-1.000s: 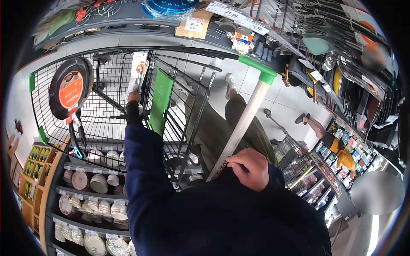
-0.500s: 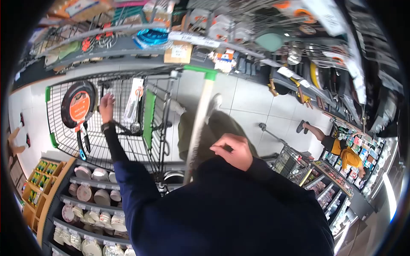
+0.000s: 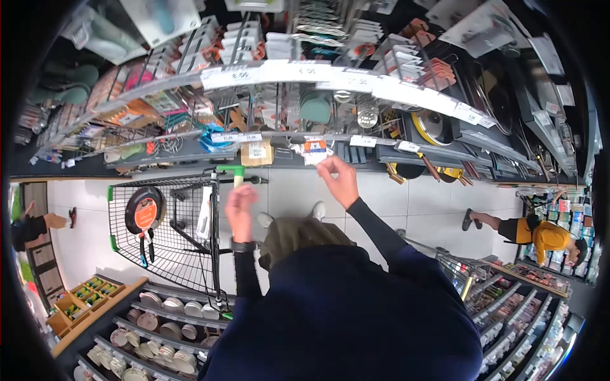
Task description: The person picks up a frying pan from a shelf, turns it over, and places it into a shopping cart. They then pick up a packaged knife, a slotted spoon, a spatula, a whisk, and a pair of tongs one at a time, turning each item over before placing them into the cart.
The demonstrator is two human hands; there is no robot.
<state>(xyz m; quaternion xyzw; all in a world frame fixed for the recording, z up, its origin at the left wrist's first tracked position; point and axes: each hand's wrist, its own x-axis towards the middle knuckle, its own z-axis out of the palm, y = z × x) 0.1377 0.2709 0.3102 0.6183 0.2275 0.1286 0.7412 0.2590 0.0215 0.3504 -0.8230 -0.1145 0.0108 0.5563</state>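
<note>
My right hand [image 3: 340,182] reaches forward at the end of a stretched arm, fingers loosely bent and nothing visible in them. Its fingertips overlap the lower edge of a small white packet with an orange label [image 3: 315,147] at the shelf's front. My left hand [image 3: 241,211] is raised beside the green-ended handle [image 3: 237,171] of the shopping cart [image 3: 166,259]; motion smears its fingers. Inside the cart lie a black frying pan [image 3: 135,211] with an orange label and a long utensil on a white card [image 3: 204,213].
Kitchen tools hang along the shelf [image 3: 356,138] ahead, with pans at its right. Behind on the left, bowls fill a rack [image 3: 166,317]. Another cart [image 3: 454,267] stands at the right. A person in yellow [image 3: 548,238] is farther right, another person [image 3: 28,230] far left.
My left hand has left the cart's inside and come back near its handle. My right hand has moved from my body out toward the shelf. The view has turned toward the shelf.
</note>
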